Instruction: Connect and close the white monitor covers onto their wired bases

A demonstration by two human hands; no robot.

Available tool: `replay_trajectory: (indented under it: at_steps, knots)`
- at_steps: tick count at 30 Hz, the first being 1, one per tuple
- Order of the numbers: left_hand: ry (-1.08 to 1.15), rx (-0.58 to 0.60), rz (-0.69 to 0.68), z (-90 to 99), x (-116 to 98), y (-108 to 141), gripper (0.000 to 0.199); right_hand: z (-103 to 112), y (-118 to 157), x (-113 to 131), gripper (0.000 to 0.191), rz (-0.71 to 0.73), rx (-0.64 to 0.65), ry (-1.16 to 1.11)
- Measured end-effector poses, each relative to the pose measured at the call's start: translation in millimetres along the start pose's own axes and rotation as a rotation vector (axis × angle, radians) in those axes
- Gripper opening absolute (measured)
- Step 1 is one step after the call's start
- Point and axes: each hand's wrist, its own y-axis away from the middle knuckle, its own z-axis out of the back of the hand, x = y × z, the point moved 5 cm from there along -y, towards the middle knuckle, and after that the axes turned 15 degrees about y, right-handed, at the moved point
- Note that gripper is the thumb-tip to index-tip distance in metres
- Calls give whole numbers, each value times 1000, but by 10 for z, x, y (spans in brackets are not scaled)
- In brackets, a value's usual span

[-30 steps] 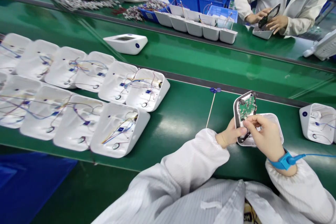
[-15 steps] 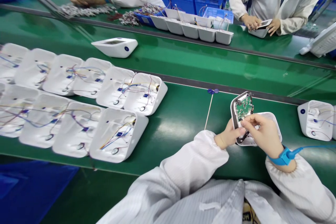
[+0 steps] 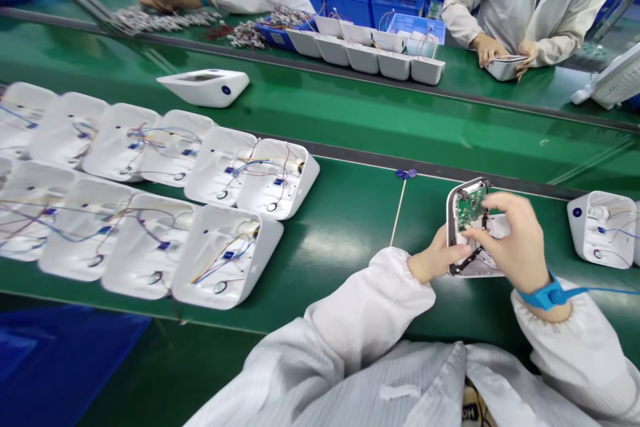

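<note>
My left hand [image 3: 443,255] grips the edge of a white front panel [image 3: 451,217] with a dark inner rim, tilted up with its back toward me. A green circuit board [image 3: 470,210] is set in the panel. Over the board, my right hand [image 3: 517,237] has its thumb and index finger spread apart; whether the tips touch the board I cannot tell. A blue wrist strap [image 3: 545,295] with a cord is around my right wrist. Behind the panel and my right hand, a white housing [image 3: 493,273] sits on the bench, mostly hidden.
Two rows of open white housings [image 3: 265,263] with loose wires fill the left. Small blue discs [image 3: 406,174] lie at the bench's back edge. A closed white device [image 3: 210,89] rests on the green belt [image 3: 350,107]. Another housing [image 3: 613,230] stands at right. Two co-workers sit opposite.
My right thumb and index finger have parted from a pinch at the board, and that hand has shifted slightly right. The panel turned a little toward me. The device on the belt moved left.
</note>
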Motion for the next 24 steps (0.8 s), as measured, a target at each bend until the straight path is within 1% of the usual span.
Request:
replay_trajectory:
  at_steps: [1, 2, 3, 4, 5, 6, 8, 10, 12, 13, 14, 15, 16, 18, 20, 21, 22, 23, 24]
  knots:
    - [-7, 20, 1, -1, -8, 1, 75, 35, -47, 10, 42, 114, -46, 17]
    - [-17, 45, -4, 0, -18, 1, 74, 44, -84, 26, 51, 236, -49, 14]
    - [-26, 67, -6, 4, -24, 1, 72, 35, -111, 41, 56, 344, -23, 0]
    - [-32, 77, -4, 16, -28, 0, 70, 15, -127, 50, 56, 422, 12, -13]
    - [-37, 78, 1, 31, -31, -1, 68, -7, -137, 52, 55, 464, 41, -20]
    - [-42, 74, 10, 45, -33, -3, 67, -26, -143, 48, 52, 469, 55, -18]
    - [-44, 67, 37, 57, -35, -3, 67, -49, -149, 27, 47, 411, 54, 8]
    - [-29, 70, 59, 36, -45, -1, 71, -39, -140, 6, 49, 354, 64, 27]
    - [-9, 72, 64, -5, -66, 6, 76, 34, -123, -40, 59, 294, 66, 27]
    - [2, 71, 66, -29, -79, 11, 77, 93, -109, -78, 62, 254, 62, 25]
    - [13, 69, 71, -53, -91, 18, 77, 151, -87, -123, 60, 209, 72, 23]
    - [27, 66, 79, -76, -103, 25, 76, 195, -54, -170, 54, 166, 113, 19]
    - [43, 66, 90, -99, -114, 32, 75, 218, -9, -211, 46, 130, 186, 13]
    - [69, 73, 111, -137, -134, 45, 75, 199, 119, -258, 32, 91, 397, -9]
    - [73, 76, 123, -153, -144, 53, 75, 138, 260, -261, 27, 74, 586, -50]
    - [69, 75, 127, -150, -141, 54, 75, 111, 312, -258, 26, 59, 628, -75]
    - [65, 70, 127, -138, -134, 53, 75, 87, 345, -258, 26, 36, 634, -101]
    - [62, 65, 121, -121, -125, 51, 75, 71, 360, -264, 26, 10, 602, -125]
    - [58, 62, 113, -99, -112, 48, 75, 62, 357, -277, 25, -17, 539, -144]
